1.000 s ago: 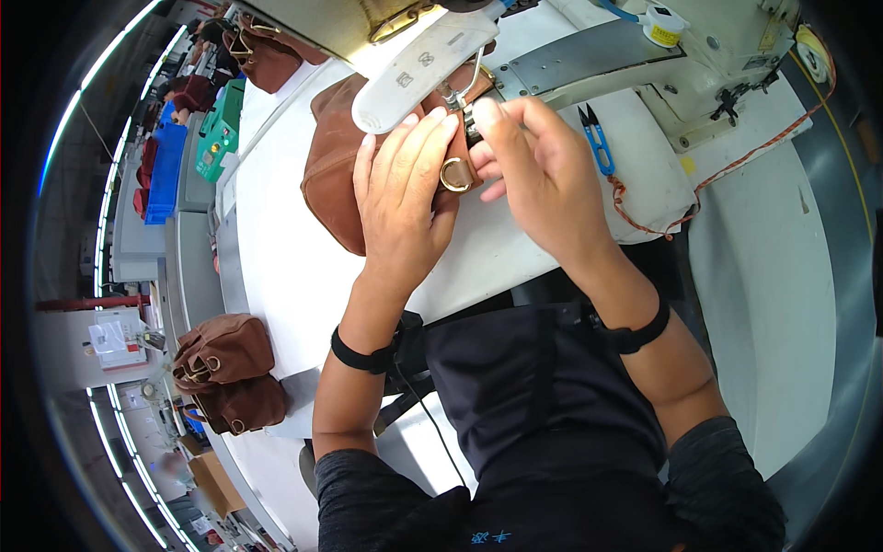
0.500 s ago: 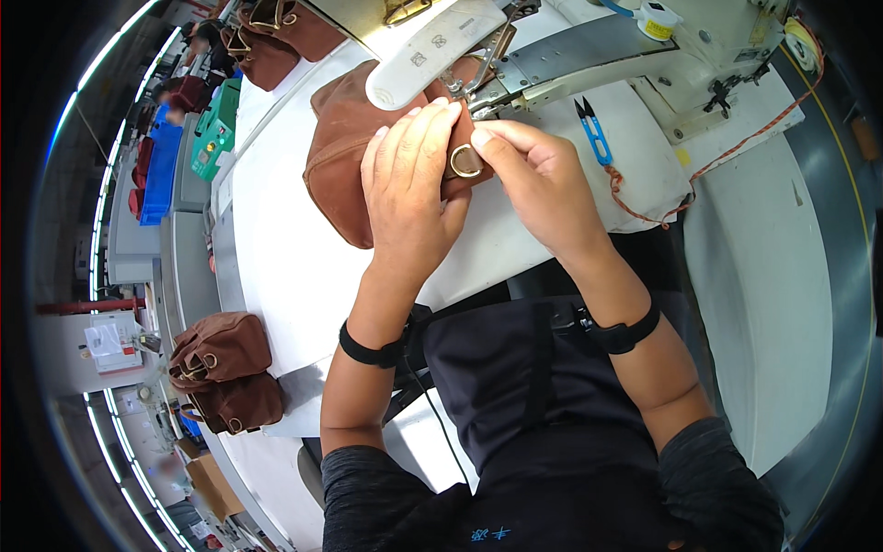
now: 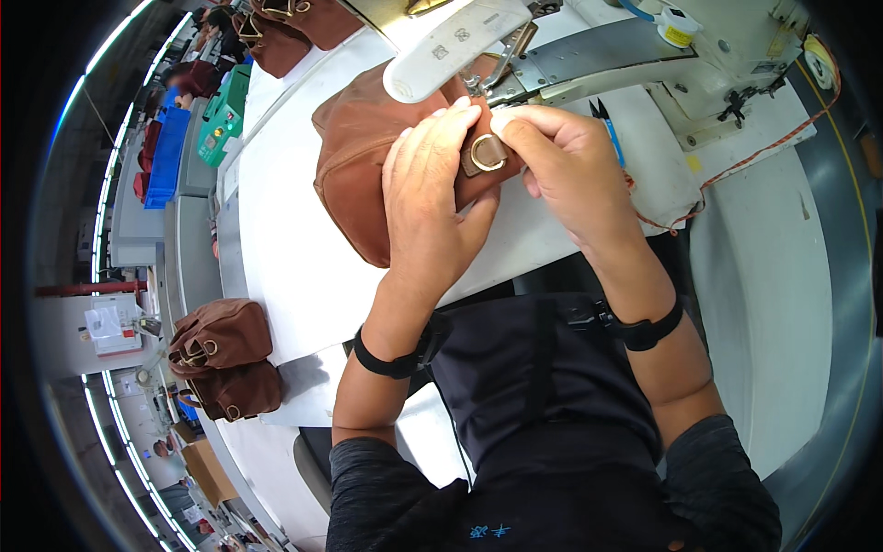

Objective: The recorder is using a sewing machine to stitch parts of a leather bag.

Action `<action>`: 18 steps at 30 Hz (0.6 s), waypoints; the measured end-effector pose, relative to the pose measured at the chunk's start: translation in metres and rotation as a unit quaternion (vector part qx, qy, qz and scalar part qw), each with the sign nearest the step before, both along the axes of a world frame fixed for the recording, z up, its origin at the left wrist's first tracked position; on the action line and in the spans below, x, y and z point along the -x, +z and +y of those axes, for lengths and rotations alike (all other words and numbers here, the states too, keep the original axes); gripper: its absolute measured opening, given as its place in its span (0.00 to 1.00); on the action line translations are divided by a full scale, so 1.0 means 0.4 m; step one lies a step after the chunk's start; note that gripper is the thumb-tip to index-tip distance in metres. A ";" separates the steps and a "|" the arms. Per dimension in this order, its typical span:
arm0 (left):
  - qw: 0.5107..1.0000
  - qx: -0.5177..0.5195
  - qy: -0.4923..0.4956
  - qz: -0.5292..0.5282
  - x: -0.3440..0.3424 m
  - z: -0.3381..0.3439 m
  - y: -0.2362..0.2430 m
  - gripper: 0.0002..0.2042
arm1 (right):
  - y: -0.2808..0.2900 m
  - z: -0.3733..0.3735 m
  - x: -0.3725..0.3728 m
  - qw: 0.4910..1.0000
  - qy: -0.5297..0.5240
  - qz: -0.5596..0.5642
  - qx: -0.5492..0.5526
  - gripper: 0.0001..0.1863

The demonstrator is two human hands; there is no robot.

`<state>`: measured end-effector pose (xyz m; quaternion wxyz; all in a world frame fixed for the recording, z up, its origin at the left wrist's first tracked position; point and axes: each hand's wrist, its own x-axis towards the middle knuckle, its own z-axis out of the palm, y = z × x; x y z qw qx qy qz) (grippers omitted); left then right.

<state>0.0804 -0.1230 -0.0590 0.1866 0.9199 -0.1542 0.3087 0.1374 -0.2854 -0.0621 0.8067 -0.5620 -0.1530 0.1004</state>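
A brown leather bag lies on the white table under the head of a sewing machine. A brass D-ring on a short leather tab shows at the bag's right end. My left hand rests flat on the bag, fingers stretched toward the needle area and thumb apart near the lower edge. Right of the ring, my right hand pinches the bag's edge between thumb and forefinger, close to the presser foot. The white machine cover partly hides the needle.
Blue thread snips on an orange cord lie right of my right hand, partly covered by it. Two brown bags sit at the left edge of the table; more stand at the far left. A white-and-yellow spool rests on the machine.
The view has shifted slightly, moving the machine and hands rightward in the picture. My right hand has come partly over the snips. Both hands stay on the bag.
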 end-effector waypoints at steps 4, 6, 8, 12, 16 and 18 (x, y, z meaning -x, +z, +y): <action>0.999 0.021 -0.001 0.030 0.003 0.000 0.004 0.38 | 0.013 -0.001 -0.010 1.000 -0.005 0.002 0.031 0.11; 0.999 0.024 -0.012 0.035 0.003 0.001 0.004 0.39 | 0.018 -0.001 -0.010 1.000 -0.007 0.005 0.028 0.11; 0.999 0.017 -0.008 0.035 -0.001 0.003 0.000 0.38 | 0.019 -0.002 -0.011 0.999 -0.010 0.010 0.030 0.11; 0.999 0.034 -0.011 0.027 -0.011 0.005 -0.011 0.37 | 0.009 0.002 -0.020 0.999 -0.017 -0.013 0.049 0.12; 0.999 0.046 -0.012 0.017 -0.020 0.007 -0.015 0.30 | -0.009 0.000 -0.036 0.995 -0.009 -0.083 0.059 0.12; 0.999 0.037 0.002 0.009 -0.018 0.001 -0.014 0.27 | -0.021 -0.022 -0.040 0.989 0.038 -0.090 0.112 0.12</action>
